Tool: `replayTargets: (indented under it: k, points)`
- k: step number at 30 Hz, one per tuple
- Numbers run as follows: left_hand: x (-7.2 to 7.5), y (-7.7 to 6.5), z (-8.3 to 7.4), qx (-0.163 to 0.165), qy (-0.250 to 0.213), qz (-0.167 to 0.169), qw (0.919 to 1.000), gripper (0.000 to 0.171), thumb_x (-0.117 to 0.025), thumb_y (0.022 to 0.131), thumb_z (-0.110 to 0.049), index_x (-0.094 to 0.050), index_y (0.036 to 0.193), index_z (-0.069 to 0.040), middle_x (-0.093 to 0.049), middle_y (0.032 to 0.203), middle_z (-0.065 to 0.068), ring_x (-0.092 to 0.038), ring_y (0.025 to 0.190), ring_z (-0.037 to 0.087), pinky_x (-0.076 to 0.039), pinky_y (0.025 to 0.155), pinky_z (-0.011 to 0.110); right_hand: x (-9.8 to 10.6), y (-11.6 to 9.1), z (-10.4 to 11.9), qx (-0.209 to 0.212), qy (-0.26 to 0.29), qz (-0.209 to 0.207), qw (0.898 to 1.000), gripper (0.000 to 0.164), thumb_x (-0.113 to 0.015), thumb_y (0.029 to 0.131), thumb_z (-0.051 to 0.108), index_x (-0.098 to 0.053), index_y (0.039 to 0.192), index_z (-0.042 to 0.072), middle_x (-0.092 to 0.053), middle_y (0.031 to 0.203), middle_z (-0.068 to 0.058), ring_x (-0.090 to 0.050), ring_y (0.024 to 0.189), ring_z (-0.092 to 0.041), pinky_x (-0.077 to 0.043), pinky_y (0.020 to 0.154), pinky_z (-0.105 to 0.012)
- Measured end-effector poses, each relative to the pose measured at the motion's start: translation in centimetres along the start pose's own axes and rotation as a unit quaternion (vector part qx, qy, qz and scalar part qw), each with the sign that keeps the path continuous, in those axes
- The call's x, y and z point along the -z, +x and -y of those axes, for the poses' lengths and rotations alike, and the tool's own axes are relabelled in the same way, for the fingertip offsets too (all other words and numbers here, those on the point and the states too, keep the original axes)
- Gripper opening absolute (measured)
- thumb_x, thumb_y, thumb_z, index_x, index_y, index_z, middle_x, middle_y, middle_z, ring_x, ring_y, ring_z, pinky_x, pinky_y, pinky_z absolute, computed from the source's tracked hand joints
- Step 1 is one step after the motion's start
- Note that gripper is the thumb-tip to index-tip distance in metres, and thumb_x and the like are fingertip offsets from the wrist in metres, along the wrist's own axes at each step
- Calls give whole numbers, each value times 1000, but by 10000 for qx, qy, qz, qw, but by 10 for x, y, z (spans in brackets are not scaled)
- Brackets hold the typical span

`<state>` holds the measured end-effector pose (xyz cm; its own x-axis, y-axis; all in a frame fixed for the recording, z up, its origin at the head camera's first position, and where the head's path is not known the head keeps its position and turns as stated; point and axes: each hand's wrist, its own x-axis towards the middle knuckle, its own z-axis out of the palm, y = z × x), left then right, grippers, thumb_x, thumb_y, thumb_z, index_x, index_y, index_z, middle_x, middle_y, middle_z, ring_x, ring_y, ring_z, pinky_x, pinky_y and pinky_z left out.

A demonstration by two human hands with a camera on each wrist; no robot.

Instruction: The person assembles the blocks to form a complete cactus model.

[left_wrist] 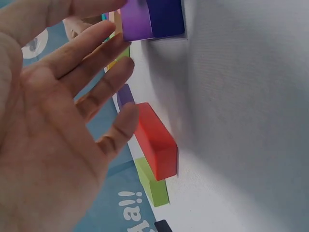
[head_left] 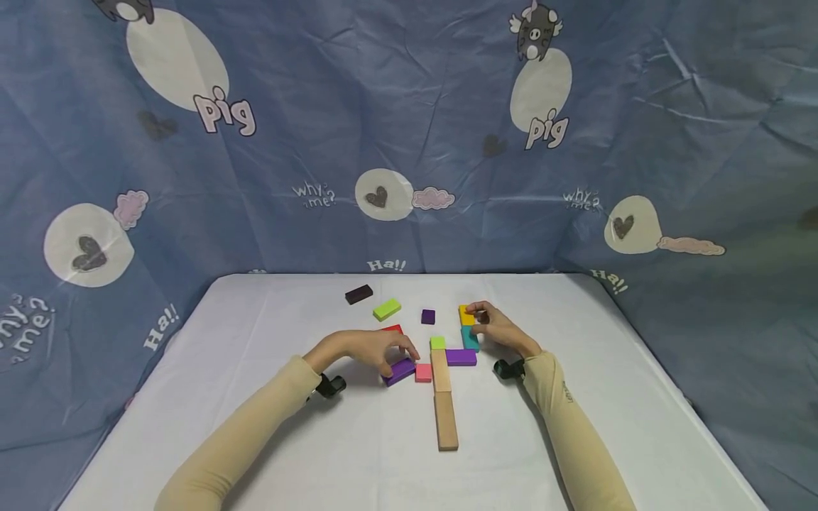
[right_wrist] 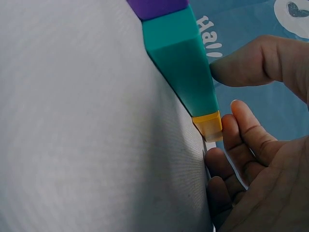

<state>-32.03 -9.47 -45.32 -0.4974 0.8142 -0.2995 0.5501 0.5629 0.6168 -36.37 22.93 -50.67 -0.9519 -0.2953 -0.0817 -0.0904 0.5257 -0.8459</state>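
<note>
My left hand holds a purple block between thumb and index finger, one near each end. In the left wrist view this purple block is at the top, the other fingers loosely extended. My right hand is at a teal block and a yellow block, which lie end to end. Its thumb is at the teal block, its fingertips beside the yellow block. Between the hands, two wooden blocks form a line, with a small green block at its far end.
Another purple block adjoins the wooden line's right side; a pink block lies left of it. A red block is partly behind my left hand. Farther back lie a green block, a black block and a dark purple block.
</note>
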Motion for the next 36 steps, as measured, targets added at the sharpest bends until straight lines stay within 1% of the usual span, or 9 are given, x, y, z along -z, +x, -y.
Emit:
replayTargets:
  k: [5,9,15,18,21,24,27,32,36]
  points:
    - [-1,-6,2,-49,-213,249,9995,63,-68,73,4,-58,128,-22,-50,133,-1,-45,119,17,-35,104,40,0,2,-1,-31,-42,15,10000,51,-64,82,12,-45,128,6,-49,135,-17,-45,116,-31,-35,104,-48]
    - [-1,-7,4,-126,-252,276,9992,65,-68,71,7,-57,129,-21,-50,132,-2,-45,118,17,-34,104,39,-1,1,0,-24,-34,-17,10000,51,-65,82,11,-45,129,5,-49,135,-18,-45,116,-31,-34,104,-48]
    - [-2,-8,5,23,-347,188,9992,65,-70,72,5,-57,130,-21,-50,133,-3,-45,120,16,-32,107,42,-1,1,1,16,-12,-35,10000,51,-65,81,10,-45,128,4,-49,134,-18,-45,116,-31,-34,104,-47]
    - [-3,-7,5,111,-210,-56,9997,61,-75,73,-2,-59,129,-18,-52,131,-1,-47,120,18,-35,107,42,-1,1,0,32,-35,-39,10000,51,-65,82,10,-45,128,4,-49,134,-18,-45,115,-31,-34,103,-46]
    - [-4,-6,7,95,307,-529,9981,57,-81,72,-14,-61,126,-15,-58,125,-2,-51,114,17,-39,102,39,-2,1,-1,42,-40,-50,10000,50,-65,82,10,-46,128,4,-49,134,-18,-45,115,-31,-34,103,-46]
    - [-5,-4,11,42,912,-1004,9907,57,-84,72,-25,-63,123,-14,-61,116,-3,-52,106,15,-40,96,35,-2,1,-2,35,-40,-67,10000,50,-65,82,10,-46,128,5,-49,134,-18,-45,116,-31,-34,104,-47]
    - [-7,-3,12,56,1263,-1225,9844,57,-83,72,-32,-64,123,-14,-62,114,-3,-52,105,14,-39,95,36,-2,1,-3,35,-69,-83,9999,50,-66,81,10,-46,128,5,-50,133,-18,-46,115,-30,-35,103,-47]
    - [-7,-6,14,148,1237,-1211,9848,59,-81,73,-33,-62,125,-14,-59,121,-1,-51,112,15,-36,99,42,-2,1,-3,25,-65,-75,9999,50,-66,82,11,-47,128,5,-50,133,-18,-46,114,-30,-35,102,-46]
    - [-7,-6,16,194,1034,-1317,9857,56,-80,75,-31,-62,124,-12,-61,115,-1,-52,104,15,-35,96,40,-1,1,-2,33,-68,-35,10000,51,-66,82,12,-46,128,5,-50,134,-18,-46,115,-31,-35,103,-47]
